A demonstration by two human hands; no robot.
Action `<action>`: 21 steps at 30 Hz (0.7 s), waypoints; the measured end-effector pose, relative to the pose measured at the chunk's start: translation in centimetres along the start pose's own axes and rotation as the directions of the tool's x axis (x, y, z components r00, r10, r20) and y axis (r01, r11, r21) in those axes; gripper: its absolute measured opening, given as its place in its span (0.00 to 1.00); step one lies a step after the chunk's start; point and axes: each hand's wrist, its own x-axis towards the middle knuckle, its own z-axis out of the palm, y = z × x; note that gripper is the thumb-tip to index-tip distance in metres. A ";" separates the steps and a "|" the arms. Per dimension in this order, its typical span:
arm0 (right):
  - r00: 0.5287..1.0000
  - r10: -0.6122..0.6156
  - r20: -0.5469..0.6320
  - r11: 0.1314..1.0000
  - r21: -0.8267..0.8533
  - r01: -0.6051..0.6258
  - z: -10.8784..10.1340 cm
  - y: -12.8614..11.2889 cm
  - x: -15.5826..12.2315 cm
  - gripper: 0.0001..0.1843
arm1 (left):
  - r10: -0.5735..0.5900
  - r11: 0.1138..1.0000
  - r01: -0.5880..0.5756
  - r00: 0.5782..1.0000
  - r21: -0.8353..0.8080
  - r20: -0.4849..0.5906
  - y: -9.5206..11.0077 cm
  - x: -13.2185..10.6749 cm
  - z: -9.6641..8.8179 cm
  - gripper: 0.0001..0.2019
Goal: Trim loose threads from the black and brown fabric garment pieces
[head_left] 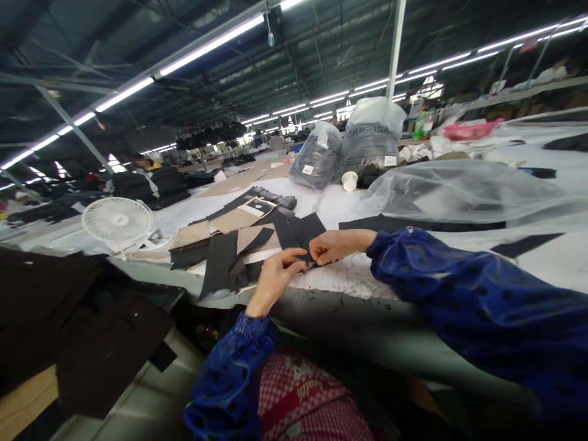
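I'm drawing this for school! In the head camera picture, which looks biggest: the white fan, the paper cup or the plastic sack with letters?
1. Lettered plastic sack
2. White fan: it's close to the sack, and nearer the camera, so I'm unsure of these two.
3. Paper cup: clearly smallest.

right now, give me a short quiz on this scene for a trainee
1. True or false: in this view, the white fan sits left of the two plastic bags.
2. Which thing do the left hand and right hand hold?
A. black cloth
B. scissors
C. a tape measure
3. Fill in the blank: a white ___ stands in front of the two plastic bags.

Key: 1. true; 2. A; 3. paper cup
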 end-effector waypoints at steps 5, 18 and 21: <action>1.000 0.014 0.004 0.999 -0.037 -0.014 -0.1 -0.1 0.1 0.05 | 0.084 0.988 -0.079 0.996 0.129 -0.032 -0.4 -1.3 -1.4 0.14; 0.994 -0.064 -0.094 0.997 -0.043 0.060 0.4 0.7 0.0 0.11 | 0.184 0.832 -0.116 0.980 0.543 -0.074 0.3 -1.0 0.4 0.04; 0.996 -0.039 -0.081 0.999 -0.034 0.036 0.5 0.5 0.1 0.10 | 0.008 0.865 0.059 0.991 0.498 -0.132 0.6 -0.5 0.6 0.04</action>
